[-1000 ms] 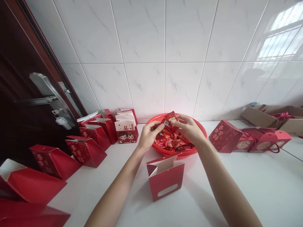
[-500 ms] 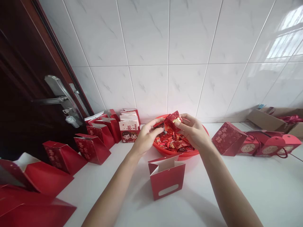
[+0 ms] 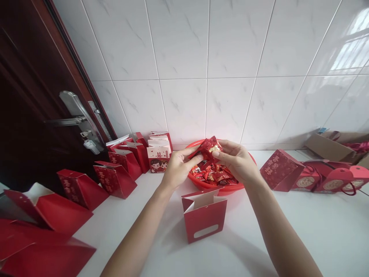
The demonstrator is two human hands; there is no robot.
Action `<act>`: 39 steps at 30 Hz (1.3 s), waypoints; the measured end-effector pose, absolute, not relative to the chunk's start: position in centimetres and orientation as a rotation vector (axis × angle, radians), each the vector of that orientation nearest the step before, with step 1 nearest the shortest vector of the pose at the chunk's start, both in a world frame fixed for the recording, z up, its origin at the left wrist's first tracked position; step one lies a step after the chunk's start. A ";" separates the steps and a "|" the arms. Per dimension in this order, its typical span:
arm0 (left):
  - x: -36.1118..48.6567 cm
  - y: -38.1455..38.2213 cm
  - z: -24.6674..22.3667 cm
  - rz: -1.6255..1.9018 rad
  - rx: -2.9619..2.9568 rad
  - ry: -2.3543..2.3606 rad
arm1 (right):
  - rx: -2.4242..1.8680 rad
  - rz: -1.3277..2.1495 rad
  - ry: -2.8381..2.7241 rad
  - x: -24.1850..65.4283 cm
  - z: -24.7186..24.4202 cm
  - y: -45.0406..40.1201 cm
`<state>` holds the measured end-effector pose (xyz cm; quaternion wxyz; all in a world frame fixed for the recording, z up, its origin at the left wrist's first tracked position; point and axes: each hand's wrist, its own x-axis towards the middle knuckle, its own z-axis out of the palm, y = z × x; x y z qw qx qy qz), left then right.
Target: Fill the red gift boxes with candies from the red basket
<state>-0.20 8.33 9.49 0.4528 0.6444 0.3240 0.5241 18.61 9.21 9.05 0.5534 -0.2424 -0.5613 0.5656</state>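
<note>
Above a red basin of wrapped candies, my right hand grips a shiny red packet with a gold mark between thumb and fingers. My left hand is pinched at the packet's left side, over the candies; what lies between its fingertips is dark and small, partly hidden. In front of the basin an open-topped red paper bag stands upright on the white surface, touched by neither hand.
Several red bags line the left side. White-topped boxes stand by the wall, left of the basin. To the right are a tilted red box, handled red boxes and a cardboard carton. A dark door is at left.
My left hand has moved slightly right, bringing its fingertips up against the red packet. My right hand still grips the packet. The whole view has shifted a little.
</note>
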 end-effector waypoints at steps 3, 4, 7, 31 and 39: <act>-0.1 8.2 9.5 1.356 1.547 0.856 | -0.565 1.324 -1.290 19.2 9.5 9.0; -0.1 8.2 9.5 1.388 1.537 0.872 | -0.565 1.330 -1.282 19.3 9.7 9.0; -0.1 8.1 9.5 1.472 1.538 0.891 | -0.564 1.339 -1.258 19.7 10.3 8.7; -5.4 2.7 13.4 0.848 2.267 1.098 | -0.528 1.327 -1.566 22.5 11.6 7.1; -5.0 1.2 12.7 0.338 2.312 1.168 | -0.517 1.430 -1.911 22.7 12.1 6.2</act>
